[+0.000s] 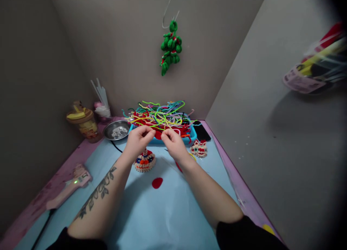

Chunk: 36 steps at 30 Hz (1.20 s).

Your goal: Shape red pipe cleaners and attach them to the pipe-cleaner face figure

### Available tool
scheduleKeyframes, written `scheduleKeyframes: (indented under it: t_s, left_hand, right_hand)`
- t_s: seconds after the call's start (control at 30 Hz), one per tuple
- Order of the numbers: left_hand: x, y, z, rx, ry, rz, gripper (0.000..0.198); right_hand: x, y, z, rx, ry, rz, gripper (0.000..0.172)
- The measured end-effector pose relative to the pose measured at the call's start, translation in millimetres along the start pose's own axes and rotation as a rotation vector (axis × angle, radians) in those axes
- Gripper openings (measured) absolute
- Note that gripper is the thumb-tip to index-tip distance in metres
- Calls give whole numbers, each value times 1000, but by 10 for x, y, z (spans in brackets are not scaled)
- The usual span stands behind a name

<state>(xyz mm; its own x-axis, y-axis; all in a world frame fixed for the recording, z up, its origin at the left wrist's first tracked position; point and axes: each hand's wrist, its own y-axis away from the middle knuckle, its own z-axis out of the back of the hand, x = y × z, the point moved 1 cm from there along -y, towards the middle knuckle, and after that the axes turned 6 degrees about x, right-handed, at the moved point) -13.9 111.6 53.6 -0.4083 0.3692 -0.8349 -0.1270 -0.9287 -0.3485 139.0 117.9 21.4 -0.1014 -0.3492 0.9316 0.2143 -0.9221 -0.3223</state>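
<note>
My left hand [141, 139] and my right hand [173, 143] are raised in front of a blue tray, fingertips pinched close together. Between them shows a small flat red piece [158, 135] that looks like felt; most of it is hidden by fingers. Below my left wrist stands a cone-shaped ornament [145, 162] of cream, orange and blue fuzzy stems. A red felt oval [157, 183] lies on the blue mat nearer to me. Partly behind my right wrist are a red item [179, 166] and a yellow one [192, 156].
The blue tray [193, 136] is heaped with colourful pipe cleaners [162, 114]. A metal bowl [117, 130], a cup [86, 125] and a pink glue gun [72, 186] are on the left. Right are a cream-red ornament [199, 148] and a dark phone [202, 132]. A green ornament [170, 49] hangs above.
</note>
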Motion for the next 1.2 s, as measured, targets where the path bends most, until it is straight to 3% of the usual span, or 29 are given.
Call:
scheduleKeyframes:
  t_s: [0.2,0.33,0.53,0.67,0.8,0.93,1.03,1.2]
  left_hand:
    - [25,-7,-94,129,265,157,32]
    - [30,19,-198,150,272,189,29]
    - [110,8,-271,90,339,193,29]
    - [119,2,-226,87,256,149,26]
    - [86,5,-155,206,137,59,24]
    - [84,6,-150,344,73,-4,25]
    - [97,4,-170,363,49,-15,26]
    - [64,13,-171,374,72,36,30]
  right_hand:
    - [-95,-49,-15,-123,-335,-123,23]
    - [-115,-63,-69,-174,-451,-168,28]
    - [-143,-31,-156,-185,-462,-156,29]
    - [-122,-41,-107,-91,-418,-170,30]
    - [-85,-94,75,-46,-374,-214,35]
    - [-49,-122,234,37,-270,-152,29]
    - [-38,-117,276,65,-211,-132,24]
    - [-36,-117,291,-2,-232,-88,17]
